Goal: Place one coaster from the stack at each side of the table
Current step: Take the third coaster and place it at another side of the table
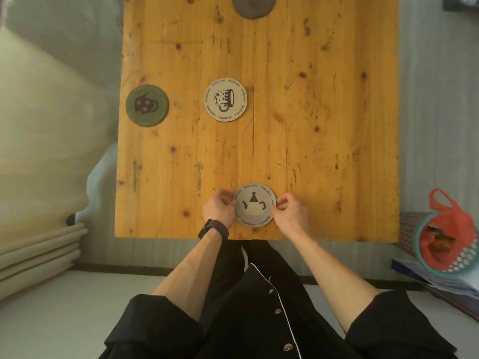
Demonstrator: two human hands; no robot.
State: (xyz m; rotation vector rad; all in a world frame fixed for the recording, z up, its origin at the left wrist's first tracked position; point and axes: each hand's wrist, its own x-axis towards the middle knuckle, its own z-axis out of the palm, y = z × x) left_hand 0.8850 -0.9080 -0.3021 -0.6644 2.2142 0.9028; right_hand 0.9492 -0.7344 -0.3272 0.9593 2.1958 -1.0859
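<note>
A grey round coaster with a teapot drawing (254, 204) lies flat near the front edge of the wooden table (324, 125). My left hand (219, 207) pinches its left rim and my right hand (291, 212) pinches its right rim. A cream coaster with a mug drawing (225, 100) sits in the table's middle; whether more lie under it I cannot tell. A green coaster (147, 105) rests by the left edge. A dark grey coaster (254, 5) lies at the far edge, partly cut off by the frame.
A teal basket with a red bag (445, 234) stands on the floor to the right of the table. Folded beige cushions (39, 252) lie to the left. The table's right side shows bare wood.
</note>
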